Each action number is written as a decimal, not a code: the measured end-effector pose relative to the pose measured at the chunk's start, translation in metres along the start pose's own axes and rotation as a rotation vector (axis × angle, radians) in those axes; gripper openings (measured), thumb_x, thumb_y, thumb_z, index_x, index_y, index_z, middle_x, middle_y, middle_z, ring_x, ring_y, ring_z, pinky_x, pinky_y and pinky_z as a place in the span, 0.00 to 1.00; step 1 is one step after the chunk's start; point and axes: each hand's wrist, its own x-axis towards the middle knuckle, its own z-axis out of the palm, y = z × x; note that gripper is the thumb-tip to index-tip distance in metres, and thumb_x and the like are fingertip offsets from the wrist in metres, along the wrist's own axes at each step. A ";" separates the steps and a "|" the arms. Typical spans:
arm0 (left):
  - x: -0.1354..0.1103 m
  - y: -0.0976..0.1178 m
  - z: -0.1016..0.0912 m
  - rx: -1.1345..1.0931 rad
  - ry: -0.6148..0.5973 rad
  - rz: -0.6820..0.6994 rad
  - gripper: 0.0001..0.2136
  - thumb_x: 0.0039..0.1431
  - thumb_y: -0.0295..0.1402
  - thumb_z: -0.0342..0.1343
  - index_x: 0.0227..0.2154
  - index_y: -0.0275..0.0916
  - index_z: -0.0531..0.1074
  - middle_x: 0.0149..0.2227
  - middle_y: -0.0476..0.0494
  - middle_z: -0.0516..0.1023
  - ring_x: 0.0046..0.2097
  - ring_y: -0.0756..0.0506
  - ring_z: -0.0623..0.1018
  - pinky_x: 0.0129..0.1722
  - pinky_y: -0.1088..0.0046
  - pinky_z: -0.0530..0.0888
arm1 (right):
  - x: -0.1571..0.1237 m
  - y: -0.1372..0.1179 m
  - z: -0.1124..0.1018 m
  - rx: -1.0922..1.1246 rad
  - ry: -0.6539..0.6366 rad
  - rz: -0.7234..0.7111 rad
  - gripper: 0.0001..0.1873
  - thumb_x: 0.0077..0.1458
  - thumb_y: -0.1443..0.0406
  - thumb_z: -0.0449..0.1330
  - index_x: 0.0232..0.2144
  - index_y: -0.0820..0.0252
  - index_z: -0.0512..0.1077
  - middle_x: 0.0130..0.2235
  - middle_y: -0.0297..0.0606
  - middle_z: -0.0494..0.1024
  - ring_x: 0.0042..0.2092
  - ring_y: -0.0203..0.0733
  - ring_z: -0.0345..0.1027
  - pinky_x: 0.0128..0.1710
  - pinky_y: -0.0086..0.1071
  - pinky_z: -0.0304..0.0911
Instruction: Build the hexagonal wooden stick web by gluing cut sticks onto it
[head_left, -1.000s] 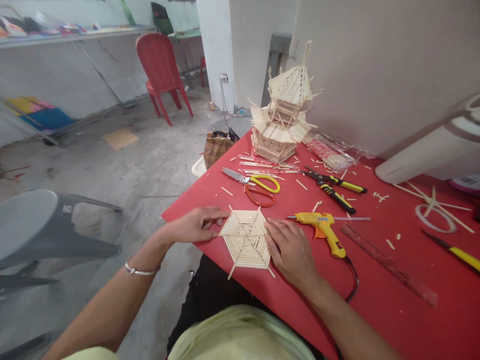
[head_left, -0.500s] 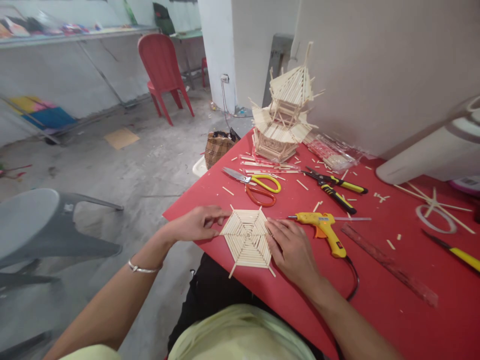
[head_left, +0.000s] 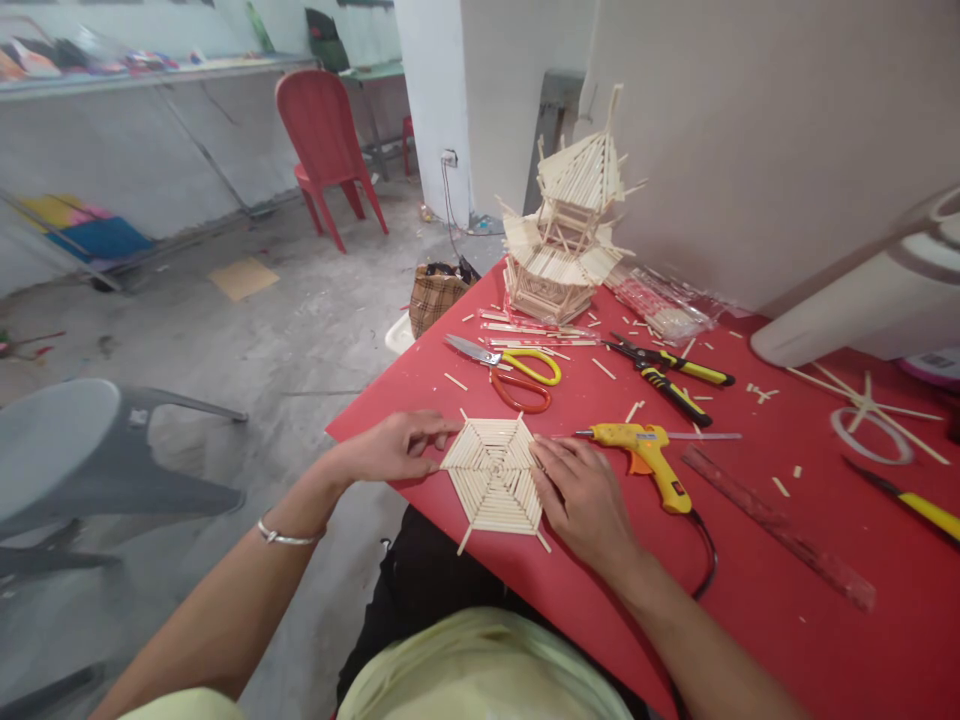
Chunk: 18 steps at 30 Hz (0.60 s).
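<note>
A hexagonal panel of thin wooden sticks (head_left: 496,475), built like a spider web with spokes poking out at its corners, lies at the near edge of the red table. Its left corner is between the thumb and fingers of my left hand (head_left: 397,445), which wears a silver bracelet at the wrist. From the other side, my right hand (head_left: 589,500) grips the right edge, fingers over the rim; the spoke there is covered. Just right of that hand rests a yellow glue gun (head_left: 649,450) with a clear glue stick in its back.
Scissors (head_left: 517,370), pliers (head_left: 664,375) and a ruler (head_left: 780,525) lie on the red table (head_left: 750,640). Behind them stands a tiered stick pagoda (head_left: 566,240). Joined sticks (head_left: 868,405), a tape ring and a yellow-handled tool (head_left: 926,510) are at right. A grey stool (head_left: 60,450) stands left.
</note>
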 end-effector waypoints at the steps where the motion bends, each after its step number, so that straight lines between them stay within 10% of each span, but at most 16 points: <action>1: 0.000 0.000 0.000 -0.001 0.001 -0.001 0.25 0.56 0.29 0.58 0.59 0.40 0.70 0.36 0.49 0.72 0.29 0.55 0.64 0.28 0.81 0.65 | 0.000 0.000 0.000 0.001 -0.001 0.000 0.17 0.67 0.64 0.54 0.54 0.62 0.74 0.55 0.39 0.79 0.54 0.49 0.67 0.54 0.44 0.61; 18: 0.000 -0.001 0.000 0.005 0.001 -0.014 0.24 0.57 0.31 0.60 0.58 0.41 0.71 0.36 0.50 0.72 0.31 0.53 0.67 0.30 0.80 0.66 | 0.000 -0.001 0.000 0.022 0.010 0.004 0.17 0.67 0.64 0.54 0.54 0.61 0.74 0.55 0.39 0.79 0.54 0.49 0.67 0.54 0.43 0.60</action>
